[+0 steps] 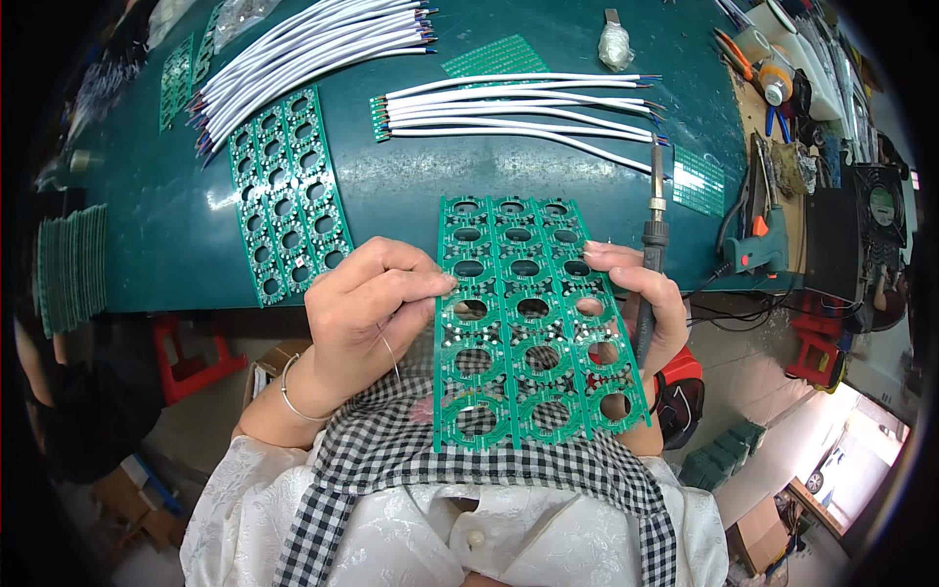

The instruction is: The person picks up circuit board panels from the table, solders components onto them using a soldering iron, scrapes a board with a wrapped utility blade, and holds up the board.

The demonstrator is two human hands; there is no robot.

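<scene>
Now left hand [367, 303] pinches green panel [533, 323] edge; right hand [650, 298] grips other edge plus soldering iron [653, 245]; best keep panel level, tip clear of wires [518, 108].

The left hand [362, 303] sits at about nine o'clock from the picture's middle, its back turned up, fingers curled and pointing toward three o'clock, the fingertips [442, 284] pinched together in a grip. Its wrist bends back toward seven o'clock and the bare forearm runs on down to the lower edge. The right hand [653, 298] lies at about three o'clock, fingers bent and closed in a grip, thumb [602, 256] pointing toward nine o'clock. Its forearm drops toward six o'clock, mostly hidden.
</scene>
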